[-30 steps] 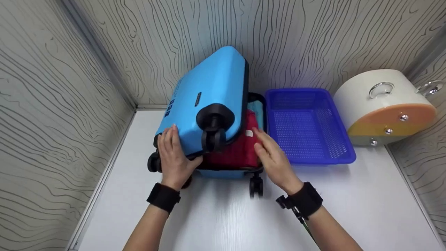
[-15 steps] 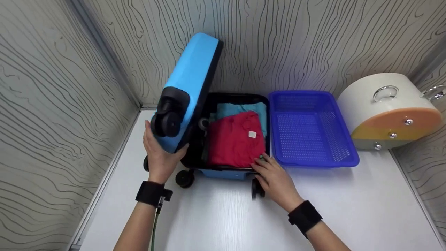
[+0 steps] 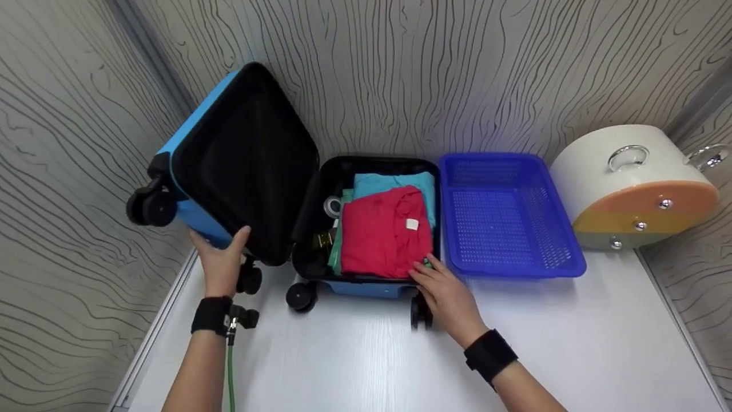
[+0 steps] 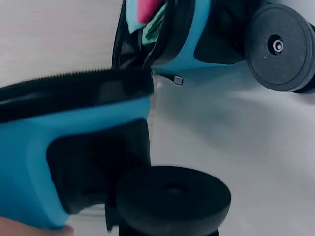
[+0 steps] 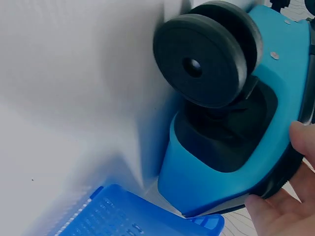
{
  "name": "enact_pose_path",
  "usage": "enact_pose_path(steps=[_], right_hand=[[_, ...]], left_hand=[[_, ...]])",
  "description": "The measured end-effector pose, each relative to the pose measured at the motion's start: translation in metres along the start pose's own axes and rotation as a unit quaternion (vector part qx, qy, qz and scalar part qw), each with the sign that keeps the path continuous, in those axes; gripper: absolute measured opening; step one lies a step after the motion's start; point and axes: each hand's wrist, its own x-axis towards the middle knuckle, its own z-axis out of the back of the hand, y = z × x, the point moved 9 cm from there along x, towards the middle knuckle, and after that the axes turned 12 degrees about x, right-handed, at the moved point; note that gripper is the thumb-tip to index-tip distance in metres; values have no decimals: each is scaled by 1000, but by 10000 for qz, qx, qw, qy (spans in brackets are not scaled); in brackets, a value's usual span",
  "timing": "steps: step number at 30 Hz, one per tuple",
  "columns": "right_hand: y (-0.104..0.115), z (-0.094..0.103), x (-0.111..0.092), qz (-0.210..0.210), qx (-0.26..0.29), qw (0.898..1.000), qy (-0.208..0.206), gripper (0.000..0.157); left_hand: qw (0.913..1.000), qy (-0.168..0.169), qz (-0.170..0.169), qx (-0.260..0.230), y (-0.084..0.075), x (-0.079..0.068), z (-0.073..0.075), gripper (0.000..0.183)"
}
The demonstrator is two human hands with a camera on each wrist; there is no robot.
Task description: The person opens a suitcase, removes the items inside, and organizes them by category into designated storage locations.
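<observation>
A blue hard-shell suitcase stands with its lid [image 3: 246, 154] swung up to the left, black lining showing. My left hand [image 3: 218, 266] holds the lid's lower edge, thumb at the rim and fingers on the outer shell. My right hand [image 3: 454, 303] grips the front right corner of the suitcase base [image 3: 366, 289]; in the right wrist view, thumb and fingers [image 5: 266, 214] pinch its black rim. Inside the base, a red folded garment [image 3: 377, 234] with a white tag lies over a light blue folded cloth [image 3: 394, 182]. Green cloth [image 3: 336, 252] shows at its left.
A round silver-rimmed item [image 3: 331, 207] and a small yellowish item [image 3: 324, 239] lie in the base's left side. A blue perforated basket [image 3: 497, 223] stands right of the suitcase. Beyond it sits a cream box [image 3: 617, 171] with coloured drawers. Patterned walls enclose the white table [image 3: 354, 366].
My left hand has swung the lid up and left, uncovering the clothes inside. My right hand has come down from beside the red garment to the base's front right corner.
</observation>
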Motion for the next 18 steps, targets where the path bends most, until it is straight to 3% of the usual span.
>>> enact_pose_path(steps=[2,5,9,14,18], right_hand=[[1,0,0,93,-30,9999,-66,39],[2,0,-2,188,-30,9997,-179,38],[2,1,-3,235,-41,9993,-285,37],[2,1,-3,264,-81,9991,-322,36],[2,1,0,320,-102,9985,-424,34]], left_hand=[[9995,60,284,-129,12,1,4,120],[9977,192,563,-324,17,-2,9,117],[9901,488,1176,-588,31,-7,10,113],[9694,742,1949,-1298,63,-13,6,107],[9504,838,2310,-1907,83,-11,0,104]])
